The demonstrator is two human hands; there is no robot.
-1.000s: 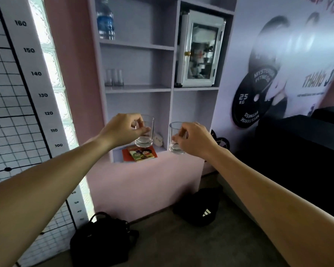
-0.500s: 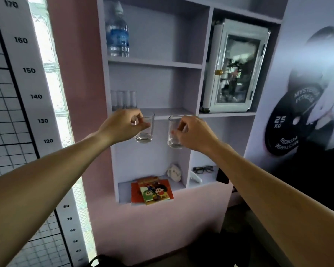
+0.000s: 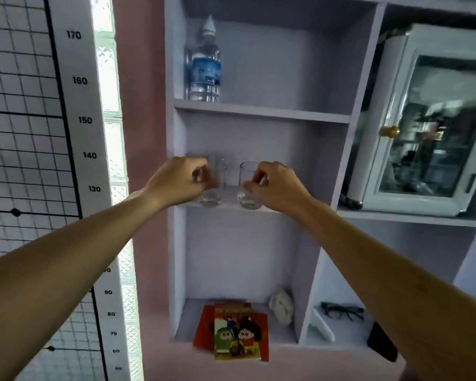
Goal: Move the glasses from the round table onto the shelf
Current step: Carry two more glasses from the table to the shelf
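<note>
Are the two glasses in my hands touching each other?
Apart. The head view shows a strip of shelf back wall between the left glass and the right glass.

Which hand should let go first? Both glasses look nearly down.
Probably the right hand: its glass shows fully at the shelf edge. The left hand hides its glass.

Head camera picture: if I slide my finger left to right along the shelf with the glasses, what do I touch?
Left hand → the glass it holds → the glass in the right hand → right hand → little white cabinet.
</note>
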